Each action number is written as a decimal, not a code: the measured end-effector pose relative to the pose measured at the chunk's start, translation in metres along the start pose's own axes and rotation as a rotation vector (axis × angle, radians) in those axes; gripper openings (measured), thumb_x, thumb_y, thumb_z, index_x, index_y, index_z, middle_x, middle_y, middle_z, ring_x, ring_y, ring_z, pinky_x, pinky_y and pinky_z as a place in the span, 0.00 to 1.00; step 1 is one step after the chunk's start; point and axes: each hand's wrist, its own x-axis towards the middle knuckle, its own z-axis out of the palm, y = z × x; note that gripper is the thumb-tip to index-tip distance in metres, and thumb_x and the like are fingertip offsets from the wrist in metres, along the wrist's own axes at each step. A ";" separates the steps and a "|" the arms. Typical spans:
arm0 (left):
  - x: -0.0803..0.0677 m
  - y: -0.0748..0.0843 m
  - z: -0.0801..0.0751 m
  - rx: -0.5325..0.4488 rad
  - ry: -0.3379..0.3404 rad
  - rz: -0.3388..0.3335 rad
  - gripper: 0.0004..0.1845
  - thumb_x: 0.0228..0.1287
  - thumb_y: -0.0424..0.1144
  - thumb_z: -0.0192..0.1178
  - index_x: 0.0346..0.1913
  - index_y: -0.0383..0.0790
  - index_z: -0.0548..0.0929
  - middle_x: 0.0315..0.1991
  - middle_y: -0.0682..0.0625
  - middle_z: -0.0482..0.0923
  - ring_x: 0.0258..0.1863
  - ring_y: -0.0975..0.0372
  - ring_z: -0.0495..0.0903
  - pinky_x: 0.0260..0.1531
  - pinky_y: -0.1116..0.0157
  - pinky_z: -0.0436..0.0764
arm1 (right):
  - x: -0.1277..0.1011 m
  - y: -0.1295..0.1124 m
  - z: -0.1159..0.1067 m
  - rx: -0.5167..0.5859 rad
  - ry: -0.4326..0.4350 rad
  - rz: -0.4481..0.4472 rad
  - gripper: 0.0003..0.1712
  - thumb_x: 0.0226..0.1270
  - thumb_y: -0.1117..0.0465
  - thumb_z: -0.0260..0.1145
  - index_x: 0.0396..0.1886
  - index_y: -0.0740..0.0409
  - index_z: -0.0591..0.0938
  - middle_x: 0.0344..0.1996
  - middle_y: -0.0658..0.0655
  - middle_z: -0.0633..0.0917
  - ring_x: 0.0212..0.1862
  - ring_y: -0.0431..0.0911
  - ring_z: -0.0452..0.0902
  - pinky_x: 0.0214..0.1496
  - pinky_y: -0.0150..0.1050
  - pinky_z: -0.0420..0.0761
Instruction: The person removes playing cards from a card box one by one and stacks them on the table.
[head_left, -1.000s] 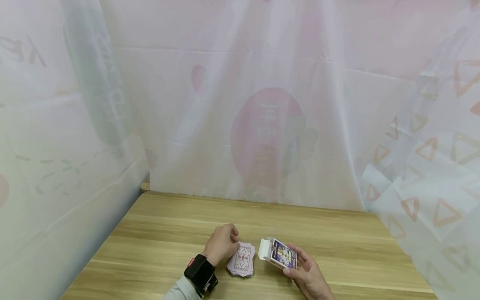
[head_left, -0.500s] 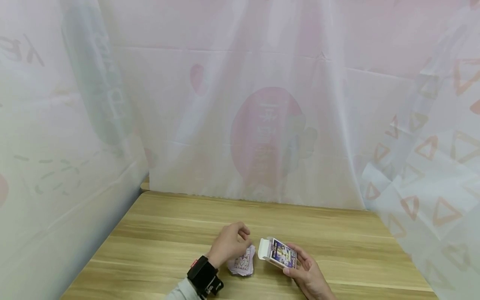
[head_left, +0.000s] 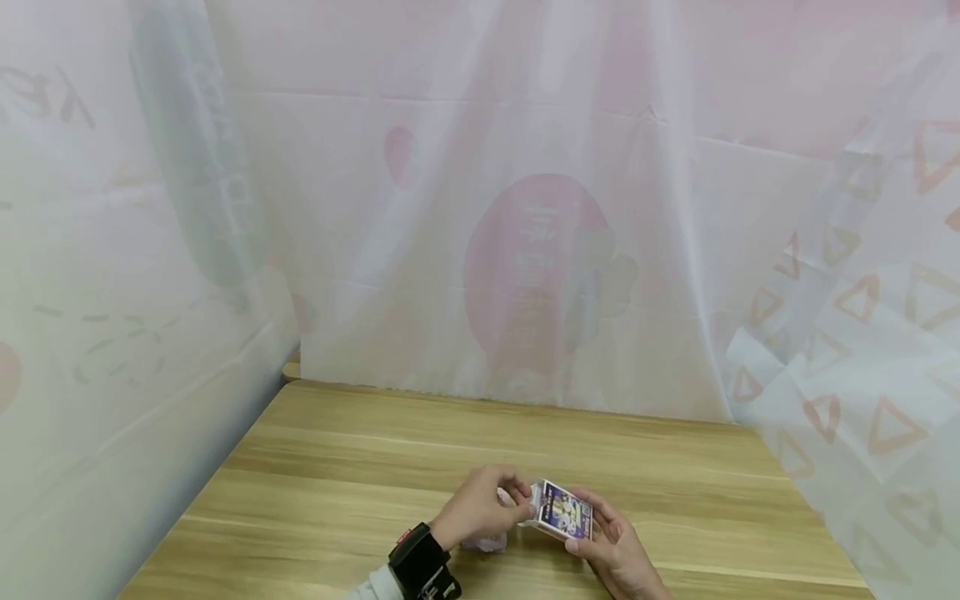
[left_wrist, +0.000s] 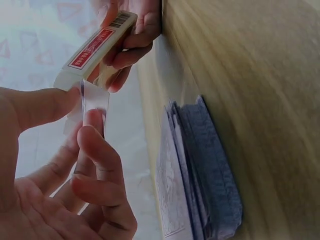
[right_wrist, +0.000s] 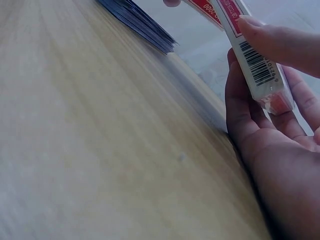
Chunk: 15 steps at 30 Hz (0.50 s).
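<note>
My right hand (head_left: pixel 600 533) grips a purple-faced card box (head_left: pixel 564 510) just above the wooden table (head_left: pixel 360 467). In the right wrist view its fingers (right_wrist: pixel 280 42) wrap the barcode side of the box (right_wrist: pixel 250 55). My left hand (head_left: pixel 523 493), with a black wrist device, pinches the box's open white flap (head_left: pixel 534 493) between thumb and fingers. The left wrist view shows that pinch on the flap (left_wrist: pixel 92 105), with the box (left_wrist: pixel 95 45) beyond it. A loose pile of playing cards (head_left: pixel 486 542) lies face down on the table below my left hand, and appears fanned (left_wrist: pixel 195 175).
Sheer white curtains (head_left: pixel 525 250) with pink and orange prints close in the table at the back, left and right. Bare wood (head_left: pixel 675 467) lies beyond and beside the hands. The card pile's edge (right_wrist: pixel 137 20) shows at the top of the right wrist view.
My left hand has left the card pile, moved right to the box and taken hold of its open flap. The right hand has kept the box in place.
</note>
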 end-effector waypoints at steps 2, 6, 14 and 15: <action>-0.001 0.000 0.001 -0.023 -0.014 -0.013 0.07 0.63 0.38 0.76 0.39 0.43 0.86 0.33 0.55 0.85 0.28 0.66 0.81 0.30 0.69 0.82 | 0.000 0.000 0.000 0.000 -0.006 0.002 0.41 0.65 0.84 0.62 0.76 0.55 0.73 0.66 0.49 0.77 0.64 0.43 0.80 0.66 0.36 0.82; -0.001 -0.001 0.002 -0.014 -0.033 -0.025 0.07 0.62 0.38 0.76 0.37 0.45 0.86 0.32 0.56 0.86 0.28 0.66 0.82 0.30 0.69 0.81 | 0.000 -0.002 0.001 -0.005 -0.013 0.008 0.41 0.65 0.84 0.62 0.76 0.55 0.73 0.66 0.50 0.76 0.64 0.43 0.80 0.66 0.36 0.82; -0.001 -0.001 0.004 0.020 -0.028 -0.035 0.07 0.62 0.39 0.76 0.35 0.46 0.87 0.31 0.57 0.86 0.30 0.67 0.81 0.32 0.68 0.80 | 0.000 -0.002 0.002 -0.008 -0.004 0.012 0.40 0.65 0.83 0.62 0.75 0.55 0.73 0.66 0.50 0.75 0.65 0.43 0.79 0.67 0.36 0.82; -0.001 -0.001 0.004 0.017 -0.026 -0.038 0.07 0.62 0.39 0.76 0.34 0.46 0.87 0.31 0.57 0.85 0.29 0.67 0.81 0.32 0.69 0.80 | 0.000 -0.002 0.002 -0.009 -0.003 0.010 0.40 0.65 0.83 0.62 0.75 0.55 0.73 0.66 0.50 0.75 0.64 0.43 0.79 0.67 0.36 0.82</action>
